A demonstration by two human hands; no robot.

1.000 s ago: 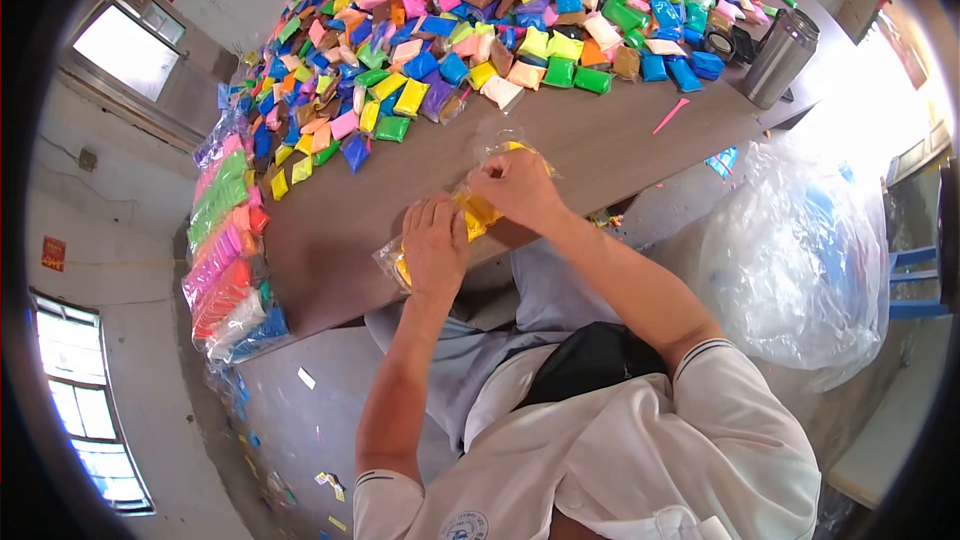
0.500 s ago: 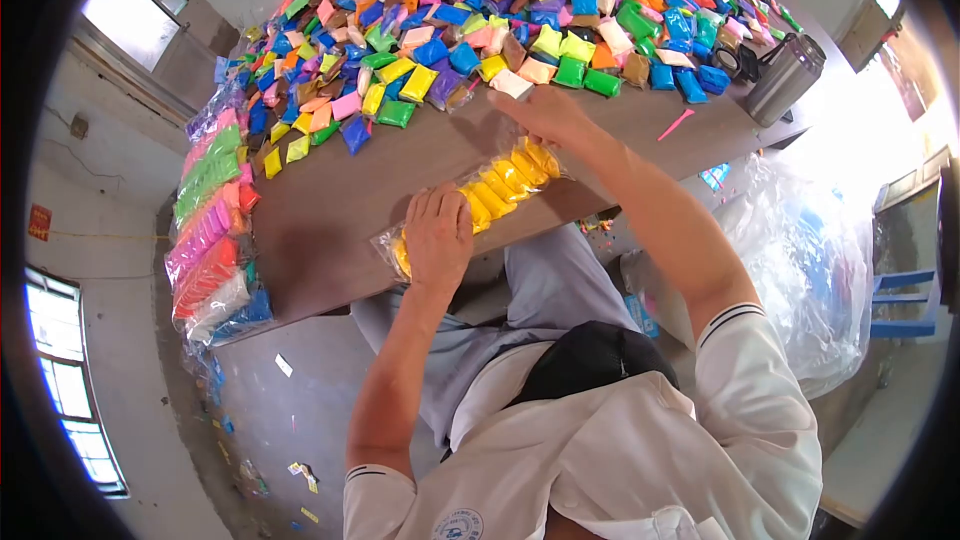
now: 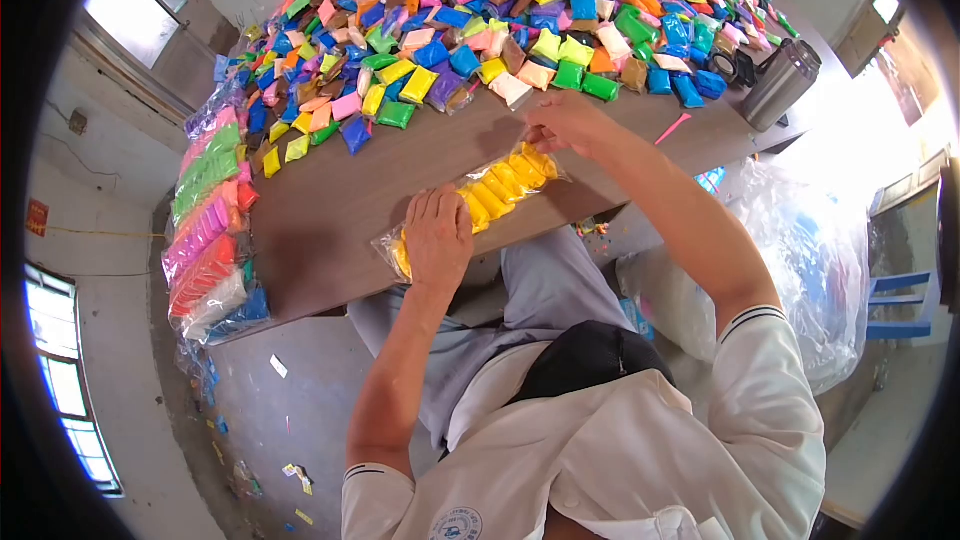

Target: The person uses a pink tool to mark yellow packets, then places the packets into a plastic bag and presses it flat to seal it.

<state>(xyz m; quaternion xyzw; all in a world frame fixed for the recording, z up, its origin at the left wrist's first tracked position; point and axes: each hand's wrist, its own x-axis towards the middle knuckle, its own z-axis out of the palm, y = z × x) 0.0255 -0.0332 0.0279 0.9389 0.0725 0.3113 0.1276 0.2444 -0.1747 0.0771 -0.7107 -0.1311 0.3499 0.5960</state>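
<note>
A long clear bag of yellow packets lies slantwise near the table's front edge. My left hand rests over its left part, fingers together and pressed down on it. At the bag's upper right end is my right hand, its fingers bent and closed at the plastic edge. Just beyond lies a pale pink packet at the front of the heap of coloured packets.
Filled bags of packets are stacked along the table's left side. A steel flask and a pink stick are on the right of the table. Large clear plastic bags stand beside me, near a blue chair.
My right hand has drawn back from near the pale pink packet to the right end of the yellow bag, its fingers now curled in. My left hand stays in place.
</note>
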